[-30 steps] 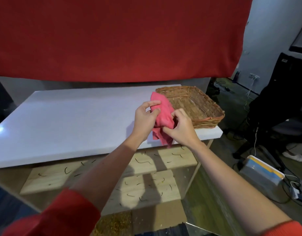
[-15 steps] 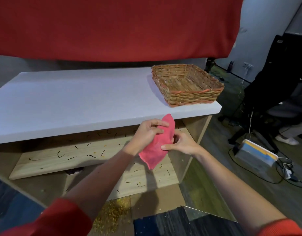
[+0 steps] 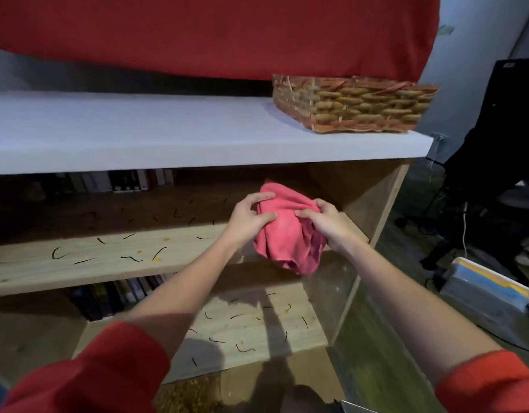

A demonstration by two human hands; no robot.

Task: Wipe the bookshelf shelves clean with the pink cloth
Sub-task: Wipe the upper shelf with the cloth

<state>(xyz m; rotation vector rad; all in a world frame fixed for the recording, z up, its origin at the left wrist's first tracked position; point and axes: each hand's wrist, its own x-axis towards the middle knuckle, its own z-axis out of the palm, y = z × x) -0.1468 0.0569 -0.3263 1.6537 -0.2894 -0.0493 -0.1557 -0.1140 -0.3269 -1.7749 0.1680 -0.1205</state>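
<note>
A wooden bookshelf is standing before the viewer, its lower shelf and middle shelf lying littered with dark curled bits and yellow crumbs, books showing dimly at the back. Both hands, left hand and right hand, are closing their grip on the bunched pink cloth, holding it between them just above the middle shelf's right end. Above, a white surface is carrying a wicker basket, with a red curtain hanging behind.

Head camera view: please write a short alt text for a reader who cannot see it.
Two hands, left hand and right hand, hold a bunched pink cloth before a wooden shelf littered with dark strands. A wicker basket sits on the white top.
</note>
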